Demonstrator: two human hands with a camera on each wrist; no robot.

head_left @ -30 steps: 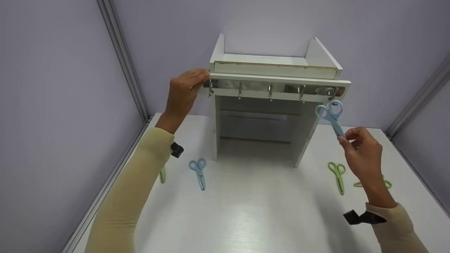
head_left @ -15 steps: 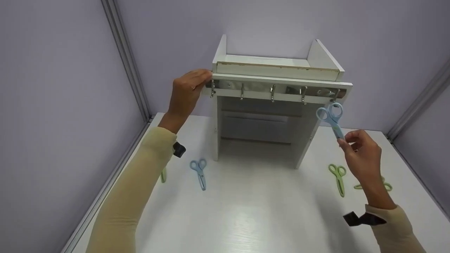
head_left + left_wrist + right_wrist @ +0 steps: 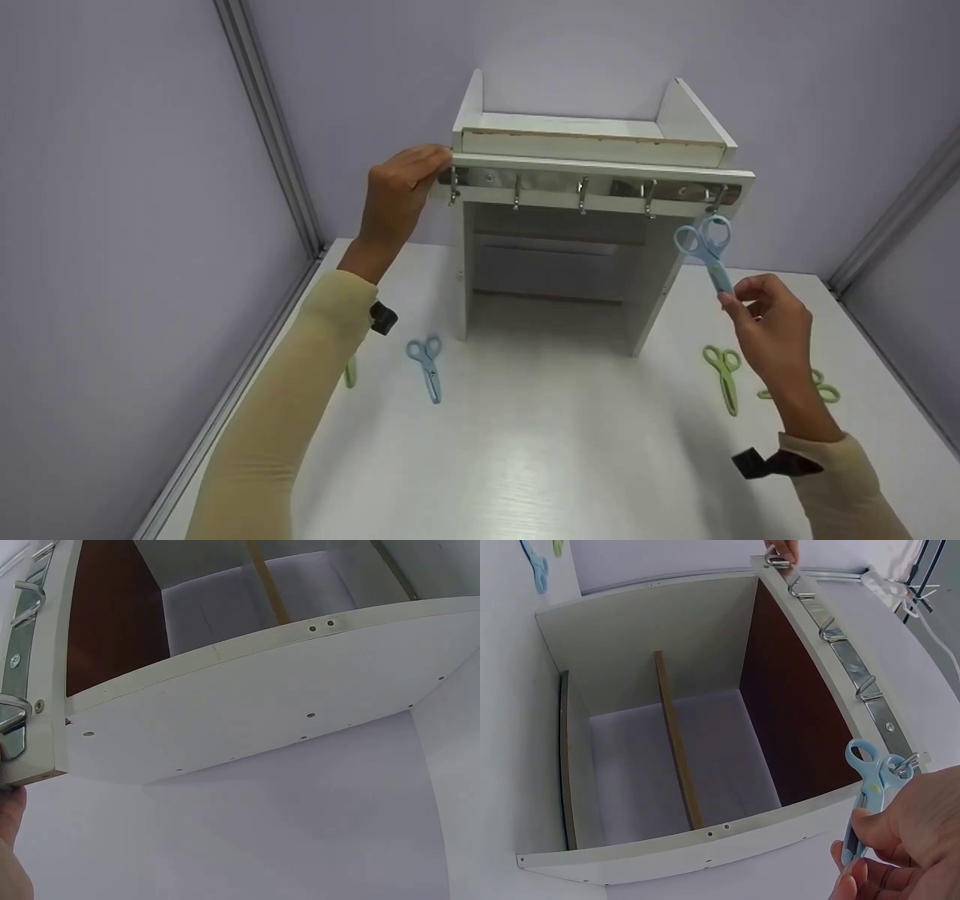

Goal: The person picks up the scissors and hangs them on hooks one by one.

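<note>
At the rightmost metal hook (image 3: pixel 718 199), the right hand (image 3: pixel 769 326) is pinching the pale blue plastic scissors (image 3: pixel 708 249) by the blades, handles hanging above the fingers.

Two hands are in shot, the left hand (image 3: pixel 397 196) and the right hand (image 3: pixel 769 326). Scissors come to five: two blue, one (image 3: pixel 707 249) up at the hooks and one (image 3: pixel 427 363) flat on the counter (image 3: pixel 540 450), plus three green (image 3: pixel 723 375) (image 3: pixel 817 386) (image 3: pixel 349 373). There is one white shelf unit (image 3: pixel 592 150), and its metal rail carries five hooks (image 3: pixel 582 193).
</note>
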